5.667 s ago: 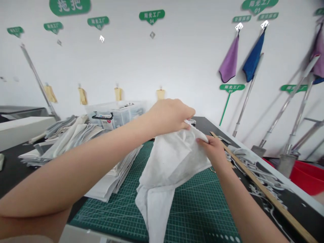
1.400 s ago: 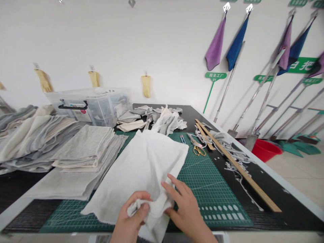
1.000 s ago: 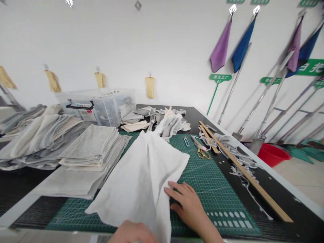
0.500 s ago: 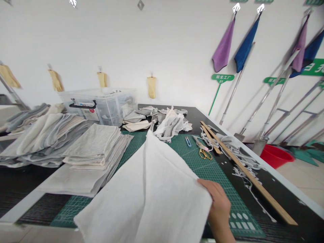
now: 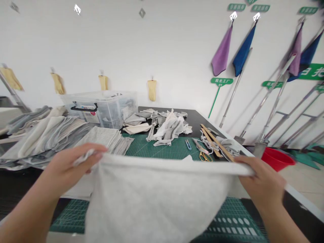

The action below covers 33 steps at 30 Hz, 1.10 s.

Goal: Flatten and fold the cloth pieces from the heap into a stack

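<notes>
A light grey-white cloth (image 5: 157, 199) hangs stretched between my hands above the green cutting mat (image 5: 152, 147). My left hand (image 5: 76, 165) pinches its upper left corner, a bit of fabric poking out past the fingers. At the other end, my right hand (image 5: 260, 179) grips the upper right corner, with the top edge pulled nearly straight. Both hands are slightly blurred. Behind the left hand lies a stack of folded grey cloths (image 5: 101, 135), partly covered. Gold-handled scissors (image 5: 204, 156) and small blue thread snips (image 5: 188, 145) lie on the mat beyond the cloth.
A heap of crumpled cloth pieces (image 5: 169, 126) lies at the mat's far end. A clear plastic box (image 5: 108, 109) and a larger cloth pile (image 5: 48, 135) stand left. Wooden strips (image 5: 215, 140) and cord scraps lie right. A red bucket (image 5: 277, 158) is on the floor.
The cloth has gone from being spread low over the mat to being held up, its top edge taut. My left hand has come into view on it; my right hand has moved right and up.
</notes>
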Available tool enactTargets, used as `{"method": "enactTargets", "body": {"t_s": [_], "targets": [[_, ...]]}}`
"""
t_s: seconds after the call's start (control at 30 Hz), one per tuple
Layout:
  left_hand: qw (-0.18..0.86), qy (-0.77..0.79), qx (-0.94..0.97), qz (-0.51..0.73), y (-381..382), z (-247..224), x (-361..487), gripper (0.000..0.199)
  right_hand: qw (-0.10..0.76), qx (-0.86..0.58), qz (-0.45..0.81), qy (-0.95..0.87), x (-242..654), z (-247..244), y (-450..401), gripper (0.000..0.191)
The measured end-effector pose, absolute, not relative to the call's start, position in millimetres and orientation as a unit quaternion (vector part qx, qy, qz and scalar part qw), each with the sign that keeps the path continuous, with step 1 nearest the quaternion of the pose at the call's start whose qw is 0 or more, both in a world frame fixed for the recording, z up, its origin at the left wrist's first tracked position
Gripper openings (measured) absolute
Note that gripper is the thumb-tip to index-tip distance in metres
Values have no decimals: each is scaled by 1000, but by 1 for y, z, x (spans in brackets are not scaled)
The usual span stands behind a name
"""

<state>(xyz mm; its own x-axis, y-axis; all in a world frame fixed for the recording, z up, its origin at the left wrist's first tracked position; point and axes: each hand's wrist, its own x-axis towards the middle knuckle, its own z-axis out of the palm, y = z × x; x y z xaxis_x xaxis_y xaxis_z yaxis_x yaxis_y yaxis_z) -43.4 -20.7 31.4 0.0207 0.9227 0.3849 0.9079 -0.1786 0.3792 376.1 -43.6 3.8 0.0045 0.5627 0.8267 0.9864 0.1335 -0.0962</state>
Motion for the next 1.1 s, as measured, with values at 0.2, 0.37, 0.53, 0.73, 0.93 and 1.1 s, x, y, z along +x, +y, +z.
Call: {"method": "enactTargets", "body": {"t_s": [0.2,0.37,0.53,0.73,0.93,1.1], "targets": [[-177,653,700,228,96,103,-22,28,321,-689,-144,-633,391,65,96,13],[-218,582,620,479,96,193,-35,26,518,-607,-147,-585,395,171,107,30],[-39,410,703,579,47,213,-14,11,493,-437,-107,-745,340,165,56,24],[185,442,733,483,49,162,50,10,426,-401,45,-810,248,82,55,48],[332,362,781,386,29,145,82,13,471,-261,233,-810,218,63,52,37],[273,366,781,427,13,147,85,12,513,-175,290,-788,217,68,24,34]]}}
